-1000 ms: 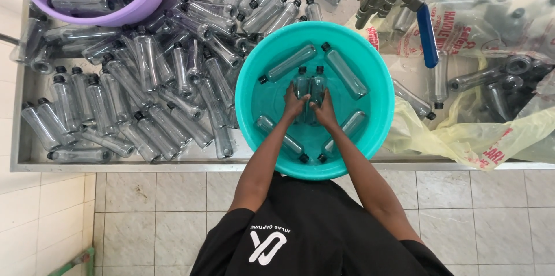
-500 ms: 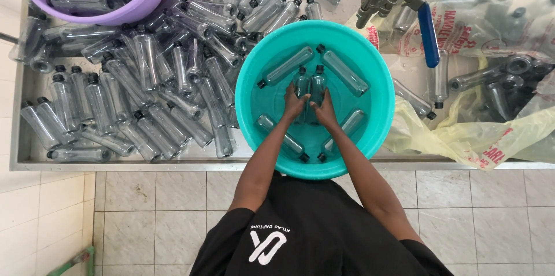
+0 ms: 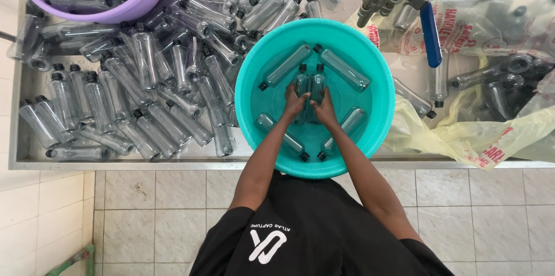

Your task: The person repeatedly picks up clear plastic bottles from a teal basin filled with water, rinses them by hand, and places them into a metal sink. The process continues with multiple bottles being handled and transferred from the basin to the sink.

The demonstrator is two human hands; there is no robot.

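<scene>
- Head view, centre: left hand point(image 3: 296, 104) and right hand point(image 3: 325, 109) side by side inside the teal basin point(image 3: 370, 62), each closed around one of two clear plastic bottles point(image 3: 317, 82) with black caps pointing away from the body.
- Fingers wrapped round the lower bodies of the pair; exact curl on the far side impossible to tell.
- Handling, as a judgement: light, thin-walled, easily dented under a hard squeeze, likely slippery if wet; best held round the mid-body or at the stiffer neck below the cap.
- Four more loose bottles point(image 3: 342, 68) lying about the hands on the basin floor, some touching the wall.
- Left on the steel desk point(image 3: 23, 154): a dense heap of like bottles point(image 3: 144, 97); a purple tub point(image 3: 130, 7) of more, cut off by the upper edge.
- Right: a metal tap fitting with a blue handle point(image 3: 430, 34), yellowish plastic bags point(image 3: 462, 131) veiling dark bottles.
- Water in the basin hard to make out; palms and bottle bases hidden.
</scene>
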